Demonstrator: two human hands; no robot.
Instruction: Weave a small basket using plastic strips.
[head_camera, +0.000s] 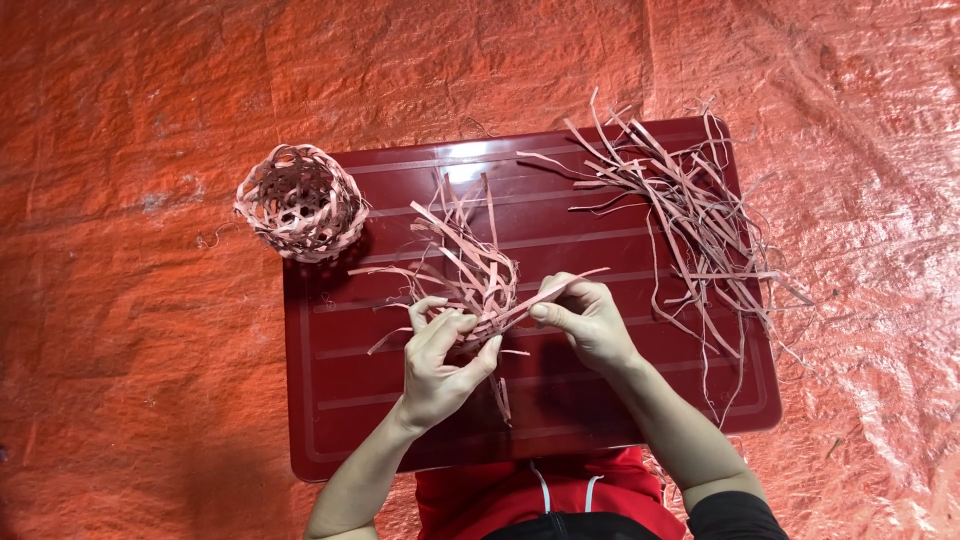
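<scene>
At the centre of the dark red tray (350, 400), one half-woven piece of flat strips (470, 270) is held by two hands — the left hand (440, 365) is closed on its lower edge, the right hand (585, 320) is pinched shut on a single strip (560, 287). One finished small woven basket (300, 202) is set at ten o'clock, on the tray's corner. One loose pile of strips (690, 215) is spread at two o'clock — over the orange tarp (130, 380) partly.

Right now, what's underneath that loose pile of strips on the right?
The loose pile of strips lies on the dark red board, and its outer ends hang past the edge over the orange sheet. The board surface directly beneath the dense tangle is covered.
</scene>
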